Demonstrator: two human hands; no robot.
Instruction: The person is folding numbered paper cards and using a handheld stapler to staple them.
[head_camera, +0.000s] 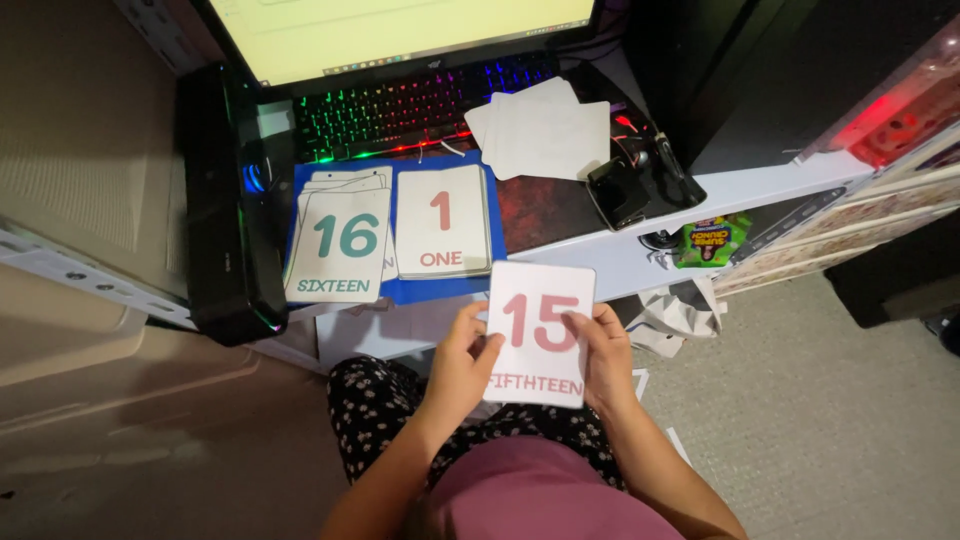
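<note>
I hold a white flash card (540, 335) with a large pink number between both hands, above my lap. My left hand (462, 362) pinches its lower left edge and my right hand (603, 352) grips its right side. On the desk ahead lie two face-up stacks: one topped by a card with a green number (340, 245) at the left, and one topped by a card with a red number (442, 222) beside it. Both rest on a blue mat (400, 291). Further back, a loose pile of blank white cards (545, 132) lies face down.
A keyboard with rainbow backlight (405, 100) sits below a bright monitor (400, 30). A black speaker (222, 200) stands at the left desk edge. A black mouse (640, 175) lies on the right. A green snack packet (712, 240) sits on a lower shelf.
</note>
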